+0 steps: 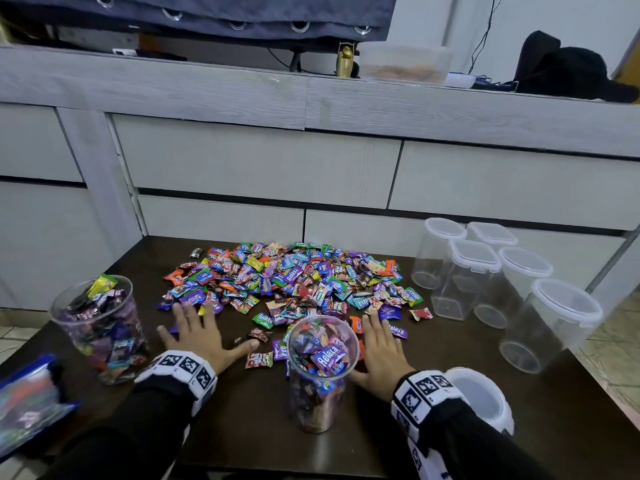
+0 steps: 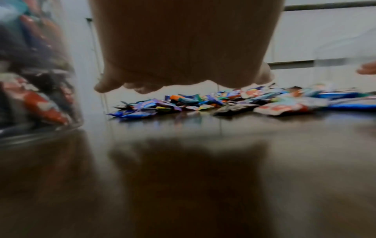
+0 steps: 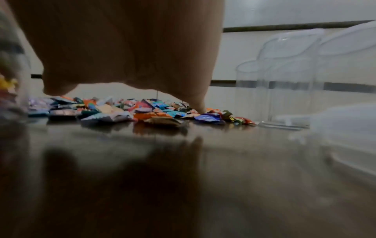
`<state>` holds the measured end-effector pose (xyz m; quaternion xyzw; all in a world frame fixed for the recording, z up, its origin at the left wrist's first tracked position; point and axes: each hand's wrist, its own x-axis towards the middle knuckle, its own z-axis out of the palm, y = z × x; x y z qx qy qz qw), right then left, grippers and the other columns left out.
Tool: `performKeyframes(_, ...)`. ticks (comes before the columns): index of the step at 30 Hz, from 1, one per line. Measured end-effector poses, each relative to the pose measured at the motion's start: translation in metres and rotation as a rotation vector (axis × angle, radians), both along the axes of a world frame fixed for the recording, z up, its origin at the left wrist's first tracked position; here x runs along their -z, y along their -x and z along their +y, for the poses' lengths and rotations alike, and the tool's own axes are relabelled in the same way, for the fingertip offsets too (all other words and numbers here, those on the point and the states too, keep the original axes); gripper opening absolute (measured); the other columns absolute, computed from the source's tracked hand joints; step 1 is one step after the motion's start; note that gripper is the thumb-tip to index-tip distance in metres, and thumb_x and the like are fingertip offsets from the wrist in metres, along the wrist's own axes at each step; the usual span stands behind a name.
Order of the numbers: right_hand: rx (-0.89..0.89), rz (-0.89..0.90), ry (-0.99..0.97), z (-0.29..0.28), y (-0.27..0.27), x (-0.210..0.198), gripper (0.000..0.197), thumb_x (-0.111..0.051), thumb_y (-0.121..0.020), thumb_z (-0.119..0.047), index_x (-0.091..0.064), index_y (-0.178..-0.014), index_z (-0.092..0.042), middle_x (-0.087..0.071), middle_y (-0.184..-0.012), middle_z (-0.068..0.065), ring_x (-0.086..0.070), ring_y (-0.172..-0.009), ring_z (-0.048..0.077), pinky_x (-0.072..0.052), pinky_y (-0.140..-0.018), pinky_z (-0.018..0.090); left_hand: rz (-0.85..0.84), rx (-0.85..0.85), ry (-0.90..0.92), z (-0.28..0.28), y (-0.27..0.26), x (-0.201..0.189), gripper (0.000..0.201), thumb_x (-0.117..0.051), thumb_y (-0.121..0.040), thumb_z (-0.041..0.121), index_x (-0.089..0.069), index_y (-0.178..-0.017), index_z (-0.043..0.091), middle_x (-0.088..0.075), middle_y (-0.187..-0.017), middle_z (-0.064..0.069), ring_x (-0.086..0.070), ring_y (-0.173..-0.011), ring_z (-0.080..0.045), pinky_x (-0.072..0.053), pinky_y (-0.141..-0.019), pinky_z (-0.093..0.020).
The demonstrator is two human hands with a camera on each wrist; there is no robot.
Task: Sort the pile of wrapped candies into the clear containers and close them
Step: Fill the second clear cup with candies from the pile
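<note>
A dark glossy table (image 1: 519, 410) stands against pale grey drawer fronts (image 1: 256, 161); tiled floor (image 1: 613, 358) (right side) and a white wall (image 1: 571, 22) far behind.

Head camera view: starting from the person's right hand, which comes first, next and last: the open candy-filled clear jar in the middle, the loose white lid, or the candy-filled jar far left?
From the right hand:
1. Middle open candy-filled clear jar, just beside its thumb.
2. Loose white lid, behind the wrist, to the right.
3. Far-left candy-filled jar, beyond the left hand.
</note>
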<state>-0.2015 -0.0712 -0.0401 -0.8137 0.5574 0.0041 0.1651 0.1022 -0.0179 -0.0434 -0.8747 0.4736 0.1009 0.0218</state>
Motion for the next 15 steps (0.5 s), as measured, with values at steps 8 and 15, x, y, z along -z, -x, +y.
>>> performKeyframes(8, -0.139, 0.09, -0.078, -0.031, -0.039, -0.001, 0.103, -0.055, -0.088, -0.053, 0.017, -0.149, -0.014, 0.024, -0.156, 0.007, 0.02, -0.144, 0.03, 0.002, -0.117, 0.048, 0.092, 0.0, -0.118, -0.027, -0.019, 0.017, 0.141, -0.04, -0.054, 0.098, 0.021, -0.152, 0.017, 0.019, -0.16, -0.02, 0.013, -0.149, -0.039, -0.005, -0.12, -0.055)
performKeyframes(15, -0.228, 0.1, -0.078, -0.054, -0.067, 0.002, 0.09, -0.045, -0.094, -0.052, 0.013, -0.15, -0.014, 0.021, -0.157, 0.011, 0.014, -0.145, 0.033, 0.001, -0.117, 0.045, 0.008, 0.3, -0.226, -0.045, 0.002, 0.025, 0.148, -0.045, -0.047, 0.099, 0.033, -0.147, 0.022, 0.031, -0.157, -0.015, 0.022, -0.148, -0.031, 0.003, -0.118, -0.058)
